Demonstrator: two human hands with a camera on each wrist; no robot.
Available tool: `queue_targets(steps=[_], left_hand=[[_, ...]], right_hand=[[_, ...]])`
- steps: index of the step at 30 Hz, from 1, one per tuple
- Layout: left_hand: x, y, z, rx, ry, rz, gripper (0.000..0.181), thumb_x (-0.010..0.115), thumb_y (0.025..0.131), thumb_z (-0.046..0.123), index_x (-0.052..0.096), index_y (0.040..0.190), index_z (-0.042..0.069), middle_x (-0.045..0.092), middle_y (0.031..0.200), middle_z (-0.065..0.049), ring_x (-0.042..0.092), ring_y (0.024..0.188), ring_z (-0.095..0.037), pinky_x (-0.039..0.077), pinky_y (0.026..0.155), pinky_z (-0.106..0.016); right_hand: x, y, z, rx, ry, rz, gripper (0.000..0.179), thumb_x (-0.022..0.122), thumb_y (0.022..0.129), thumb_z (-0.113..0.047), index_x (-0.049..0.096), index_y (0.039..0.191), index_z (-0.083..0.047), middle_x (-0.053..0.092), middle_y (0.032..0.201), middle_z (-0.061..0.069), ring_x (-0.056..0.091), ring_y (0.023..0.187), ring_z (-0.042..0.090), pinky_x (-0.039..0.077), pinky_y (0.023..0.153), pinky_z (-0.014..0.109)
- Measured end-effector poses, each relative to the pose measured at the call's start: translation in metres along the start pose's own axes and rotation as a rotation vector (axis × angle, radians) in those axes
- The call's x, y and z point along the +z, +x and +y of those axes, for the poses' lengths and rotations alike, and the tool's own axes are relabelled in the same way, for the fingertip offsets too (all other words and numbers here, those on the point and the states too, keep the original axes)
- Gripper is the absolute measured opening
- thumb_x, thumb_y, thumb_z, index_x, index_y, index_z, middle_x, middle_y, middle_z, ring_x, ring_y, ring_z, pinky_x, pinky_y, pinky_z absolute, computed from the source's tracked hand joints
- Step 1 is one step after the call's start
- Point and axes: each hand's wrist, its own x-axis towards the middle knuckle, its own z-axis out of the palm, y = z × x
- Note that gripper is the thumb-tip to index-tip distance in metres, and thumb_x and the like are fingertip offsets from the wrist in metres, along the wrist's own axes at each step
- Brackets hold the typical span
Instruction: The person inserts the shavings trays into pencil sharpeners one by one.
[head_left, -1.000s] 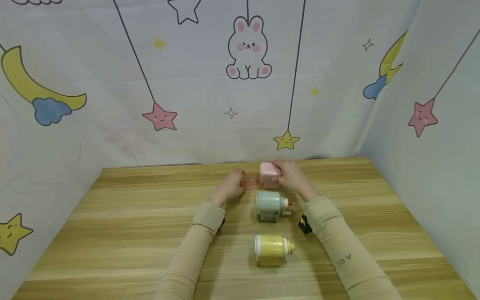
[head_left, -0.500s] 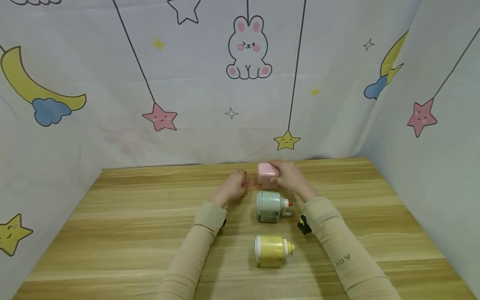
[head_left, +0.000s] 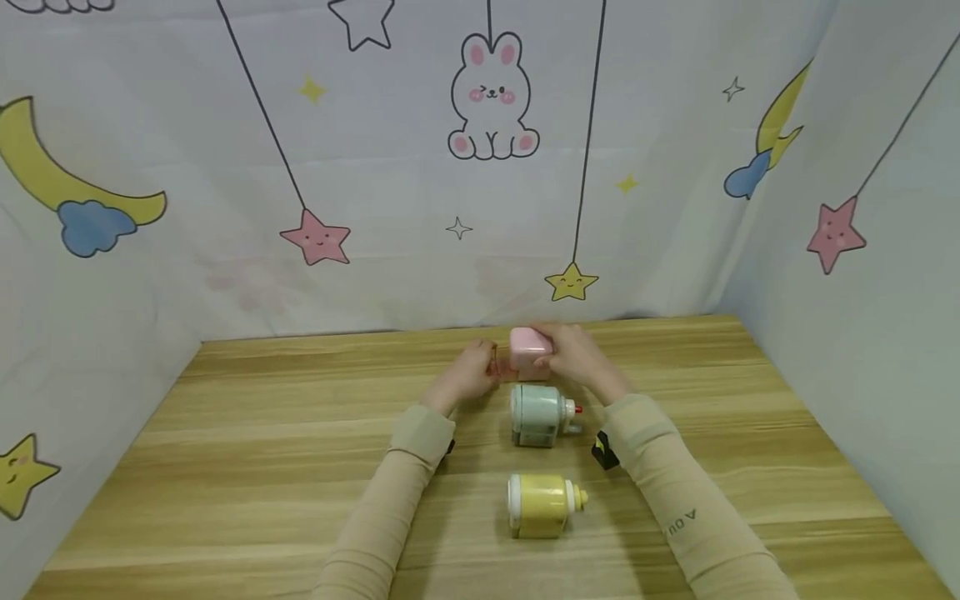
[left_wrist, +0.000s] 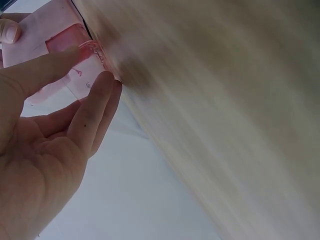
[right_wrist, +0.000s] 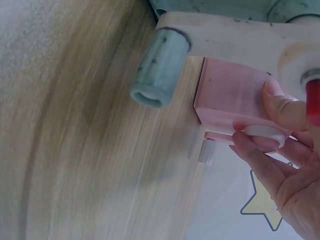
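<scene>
A pink pencil sharpener (head_left: 528, 350) stands at the back of the table. My right hand (head_left: 583, 357) grips its right end, with thumb and fingers around the body near the crank in the right wrist view. My left hand (head_left: 467, 373) holds the sharpener's clear reddish shavings drawer (head_left: 506, 374) at the left end. In the left wrist view, thumb and fingers pinch the drawer (left_wrist: 90, 52), which is partly inside the pink body (left_wrist: 37, 37). How far it reaches inside is hidden.
Just in front stands a pale green pencil sharpener (head_left: 536, 415), its crank handle (right_wrist: 160, 70) close to the right wrist camera. A yellow pencil sharpener (head_left: 542, 507) is nearer me. A patterned white cloth (head_left: 405, 283) hangs behind the table (head_left: 262, 450).
The gap between my left hand and the pink sharpener has narrowed. The sharpener has moved slightly left, and less of the drawer shows. The green and yellow sharpeners stay in place.
</scene>
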Motion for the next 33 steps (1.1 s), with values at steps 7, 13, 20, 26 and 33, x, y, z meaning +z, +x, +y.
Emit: queue_targets(steps=[7, 13, 20, 26, 33], left_hand=[[0.002, 0.004, 0.003, -0.014, 0.017, -0.022, 0.046, 0.066, 0.084, 0.002, 0.050, 0.125, -0.012, 0.056, 0.113, -0.022, 0.056, 0.099, -0.030, 0.051, 0.088, -0.041], [0.002, 0.007, 0.003, 0.004, 0.015, -0.016, 0.044, 0.068, 0.082, 0.002, 0.052, 0.122, -0.011, 0.056, 0.107, -0.019, 0.055, 0.091, -0.026, 0.050, 0.082, -0.039], [0.002, 0.009, 0.002, 0.044, -0.005, 0.004, 0.043, 0.070, 0.081, 0.003, 0.054, 0.119, -0.011, 0.057, 0.107, -0.022, 0.057, 0.092, -0.030, 0.051, 0.082, -0.042], [0.003, 0.012, 0.002, 0.029, -0.001, -0.003, 0.045, 0.072, 0.080, 0.004, 0.055, 0.119, -0.010, 0.058, 0.108, -0.021, 0.058, 0.095, -0.030, 0.051, 0.084, -0.042], [0.005, 0.018, 0.006, 0.015, -0.010, -0.033, 0.043, 0.075, 0.081, 0.008, 0.057, 0.119, -0.004, 0.061, 0.109, -0.018, 0.059, 0.101, -0.028, 0.051, 0.088, -0.041]], right_hand=[[0.001, 0.000, -0.001, -0.028, 0.003, 0.011, 0.057, 0.076, 0.080, -0.010, 0.055, 0.133, -0.004, 0.065, 0.123, 0.017, 0.064, 0.104, 0.030, 0.052, 0.089, 0.044], [0.001, 0.000, 0.001, -0.044, -0.003, 0.012, 0.057, 0.076, 0.080, -0.009, 0.055, 0.133, -0.004, 0.065, 0.123, 0.017, 0.064, 0.104, 0.030, 0.052, 0.089, 0.044], [0.000, 0.001, 0.002, -0.040, 0.002, 0.009, 0.058, 0.076, 0.080, -0.009, 0.054, 0.134, -0.004, 0.065, 0.124, 0.017, 0.064, 0.104, 0.030, 0.052, 0.089, 0.044], [-0.001, 0.001, 0.002, -0.042, -0.001, 0.007, 0.059, 0.076, 0.080, -0.009, 0.054, 0.134, -0.004, 0.065, 0.124, 0.017, 0.064, 0.104, 0.030, 0.052, 0.089, 0.044], [0.001, 0.001, 0.004, -0.037, 0.018, 0.000, 0.056, 0.074, 0.081, -0.007, 0.056, 0.134, -0.008, 0.065, 0.123, 0.014, 0.064, 0.105, 0.029, 0.052, 0.091, 0.043]])
